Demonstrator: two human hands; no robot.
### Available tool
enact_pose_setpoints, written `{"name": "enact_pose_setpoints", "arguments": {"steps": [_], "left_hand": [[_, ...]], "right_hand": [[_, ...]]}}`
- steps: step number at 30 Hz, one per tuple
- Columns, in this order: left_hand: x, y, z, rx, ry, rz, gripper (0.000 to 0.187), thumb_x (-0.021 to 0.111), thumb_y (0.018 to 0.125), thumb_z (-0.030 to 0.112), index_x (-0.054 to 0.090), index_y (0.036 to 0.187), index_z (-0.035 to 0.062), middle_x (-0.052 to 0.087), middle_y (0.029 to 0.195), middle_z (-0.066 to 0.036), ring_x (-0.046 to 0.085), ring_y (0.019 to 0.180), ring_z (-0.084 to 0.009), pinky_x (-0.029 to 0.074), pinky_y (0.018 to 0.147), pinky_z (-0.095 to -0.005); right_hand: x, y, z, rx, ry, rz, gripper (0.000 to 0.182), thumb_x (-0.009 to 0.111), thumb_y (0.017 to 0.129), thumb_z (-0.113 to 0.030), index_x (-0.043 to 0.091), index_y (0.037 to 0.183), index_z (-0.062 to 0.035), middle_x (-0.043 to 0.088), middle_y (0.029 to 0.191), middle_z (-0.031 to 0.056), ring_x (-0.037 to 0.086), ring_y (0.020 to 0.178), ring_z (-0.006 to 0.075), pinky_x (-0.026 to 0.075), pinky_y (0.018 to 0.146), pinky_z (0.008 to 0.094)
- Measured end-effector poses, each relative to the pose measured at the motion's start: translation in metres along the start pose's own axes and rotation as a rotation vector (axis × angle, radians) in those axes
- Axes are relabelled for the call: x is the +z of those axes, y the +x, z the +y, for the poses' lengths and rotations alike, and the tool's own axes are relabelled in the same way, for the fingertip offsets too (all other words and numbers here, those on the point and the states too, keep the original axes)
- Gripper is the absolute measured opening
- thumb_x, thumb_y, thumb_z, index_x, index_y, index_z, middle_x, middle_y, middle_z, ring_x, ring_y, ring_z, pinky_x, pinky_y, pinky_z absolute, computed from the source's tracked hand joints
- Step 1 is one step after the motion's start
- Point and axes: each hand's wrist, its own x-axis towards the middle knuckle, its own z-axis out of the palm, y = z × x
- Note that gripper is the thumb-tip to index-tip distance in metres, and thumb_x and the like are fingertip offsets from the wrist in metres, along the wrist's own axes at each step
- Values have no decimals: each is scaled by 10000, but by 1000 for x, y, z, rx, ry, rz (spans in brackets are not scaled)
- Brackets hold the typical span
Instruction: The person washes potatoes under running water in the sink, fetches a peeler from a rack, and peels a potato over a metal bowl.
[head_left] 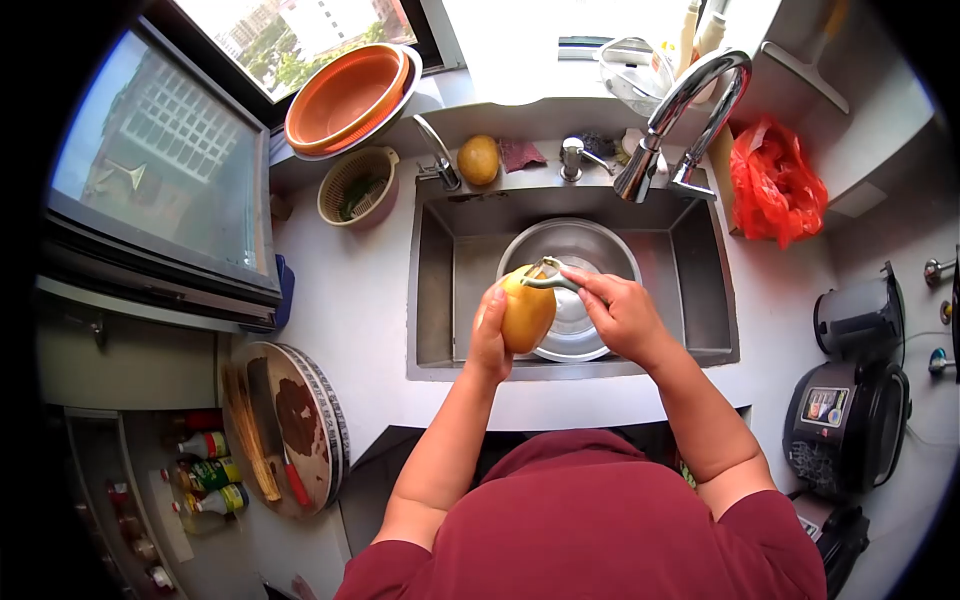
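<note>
Over the sink, my left hand (489,335) is closed round a large yellow-orange fruit (528,312), holding it from the left side. My right hand (620,312) grips a peeler with a grey-green handle (550,283). The peeler's head lies at the top of the fruit. Below both hands, a round metal basin (570,240) sits in the steel sink (690,280). The fruit and my hands hide part of the basin.
A chrome faucet (700,75) arches over the sink's back right. Behind the sink are another yellow fruit (478,160) and a soap dispenser (572,158). Orange bowls (345,95), a colander (380,208) and a round board (300,400) stand left; a red bag (775,185) hangs right.
</note>
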Motion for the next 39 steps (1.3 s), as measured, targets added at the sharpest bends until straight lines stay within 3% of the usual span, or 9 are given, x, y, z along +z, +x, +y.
{"name": "enact_pose_setpoints", "arguments": {"steps": [5, 9, 13, 16, 21, 24, 28, 33, 39], "left_hand": [[5, 12, 4, -19, 27, 11, 506, 463, 946, 404, 457, 1292, 34, 570, 1175, -126, 584, 1049, -220, 496, 887, -350], [-2, 30, -11, -114, -17, 192, 430, 479, 953, 373, 486, 1235, 49, 578, 1134, -105, 593, 1018, -207, 518, 832, -344], [0, 50, -44, -205, -30, 341, 456, 413, 965, 457, 510, 1211, 86, 596, 1131, -101, 613, 1027, -235, 537, 837, -399], [3, 63, -62, -276, -145, 372, 489, 417, 955, 504, 508, 1216, 100, 594, 1134, -97, 614, 1025, -241, 539, 834, -404], [9, 84, -92, -461, -370, 530, 544, 402, 933, 578, 496, 1235, 136, 559, 1197, -86, 566, 1108, -283, 452, 902, -552], [5, 93, -96, -496, -410, 581, 467, 387, 970, 487, 472, 1240, 116, 550, 1195, -95, 586, 1062, -279, 503, 867, -488], [-6, 108, -110, -575, -444, 686, 545, 413, 923, 580, 457, 1261, 154, 540, 1204, -86, 573, 1056, -278, 489, 842, -494], [-7, 119, -122, -528, -433, 733, 660, 377, 892, 666, 454, 1291, 147, 492, 1305, -115, 508, 1159, -330, 383, 947, -591], [-30, 141, -139, -414, -584, 752, 635, 425, 912, 616, 446, 1292, 109, 509, 1282, -101, 534, 1130, -298, 448, 926, -506]], "right_hand": [[3, 7, 22, -57, -1, -7, 327, 527, 875, -91, 619, 1189, -99, 665, 1061, 130, 642, 838, 298, 512, 730, 371], [34, 3, 44, 36, -53, 100, 329, 527, 881, -114, 615, 1198, -112, 667, 942, 159, 636, 796, 325, 505, 693, 417], [51, 1, 55, 214, -175, 119, 329, 517, 885, -135, 603, 1201, -94, 648, 816, 199, 624, 734, 378, 495, 671, 464], [63, -7, 67, 256, -239, 125, 330, 512, 886, -136, 603, 1199, -90, 648, 801, 205, 626, 733, 385, 497, 679, 473], [64, -11, 74, 422, -311, 82, 338, 503, 887, -144, 602, 1206, -92, 650, 829, 218, 628, 775, 395, 495, 715, 482], [64, -17, 70, 506, -345, 17, 341, 497, 886, -129, 595, 1210, -87, 656, 887, 214, 625, 820, 398, 489, 745, 480], [68, -26, 74, 545, -331, 19, 340, 497, 886, -132, 598, 1209, -93, 655, 894, 218, 624, 818, 406, 487, 746, 484], [66, -33, 78, 578, -248, 71, 332, 500, 886, -141, 617, 1193, -100, 653, 905, 227, 625, 832, 408, 494, 749, 468], [67, -47, 88, 574, -202, 69, 311, 505, 897, -150, 620, 1183, -105, 662, 951, 206, 636, 875, 376, 501, 768, 427]]}}
